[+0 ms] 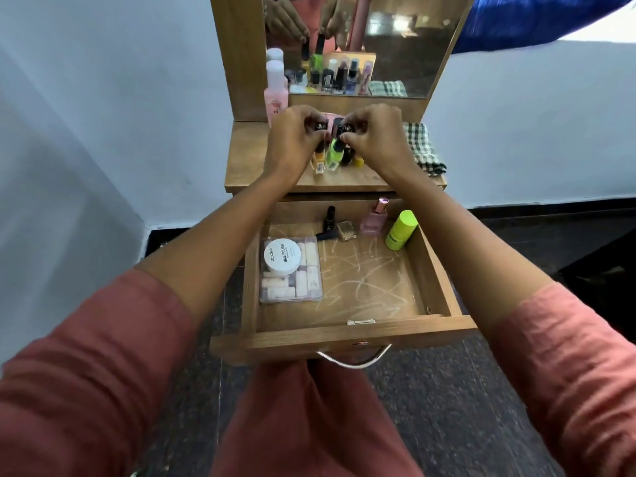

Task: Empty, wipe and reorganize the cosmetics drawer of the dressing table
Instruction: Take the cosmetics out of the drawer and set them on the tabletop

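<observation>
Left hand (296, 139) pinches the cap of an orange polish bottle (319, 160). Right hand (375, 136) pinches the cap of a green polish bottle (335, 155). Both are over the bench (247, 156), w/ other small bottles just beside; can't tell if the bases touch yet.

Looks approx. halfway thru emptying. The drawer (344, 339) is pulled open, nearer than the bench. Still inside: clear box (309, 290) at left w/ a white tub (283, 256) on it, and along the far wall a black bottle (329, 218), a perfume bottle (373, 220) and a green tube (401, 230). White streaks (361, 280) on its floor, so wiping and re-sorting remain.

Checked cloth (425, 149) lies at the bench's right. A mirror (395, 46) stands behind, against a pale wall (103, 98), over a dark floor (447, 407).
</observation>
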A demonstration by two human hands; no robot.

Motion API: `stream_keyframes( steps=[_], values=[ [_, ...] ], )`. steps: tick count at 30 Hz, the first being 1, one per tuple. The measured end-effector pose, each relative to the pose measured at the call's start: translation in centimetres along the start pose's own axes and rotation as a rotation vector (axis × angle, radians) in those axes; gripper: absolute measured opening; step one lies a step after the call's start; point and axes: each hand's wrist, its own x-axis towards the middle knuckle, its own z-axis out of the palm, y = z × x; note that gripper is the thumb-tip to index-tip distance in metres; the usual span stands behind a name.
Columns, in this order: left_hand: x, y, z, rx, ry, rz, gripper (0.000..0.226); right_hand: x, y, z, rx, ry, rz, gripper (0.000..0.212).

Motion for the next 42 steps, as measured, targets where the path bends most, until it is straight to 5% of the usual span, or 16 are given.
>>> stream_keyframes(
  steps=[24, 30, 42],
  values=[
    [3.0, -2.3, 1.8, 0.033, -0.040, -0.003, 0.030, 2.5, 2.0, 3.0, -0.160, -0.044, -0.089, 0.036],
    [1.1, -2.3, 1.2, -0.043, 0.026, 0.004, 0.020, 0.5, 2.0, 2.5, -0.108, 0.014, -0.119, 0.021],
    [-6.6, -6.8, 4.2, 0.175, -0.285, -0.036, 0.025, -8.5, 6.5, 7.3, -0.305, -0.452, 0.015, 0.025]
  ],
)
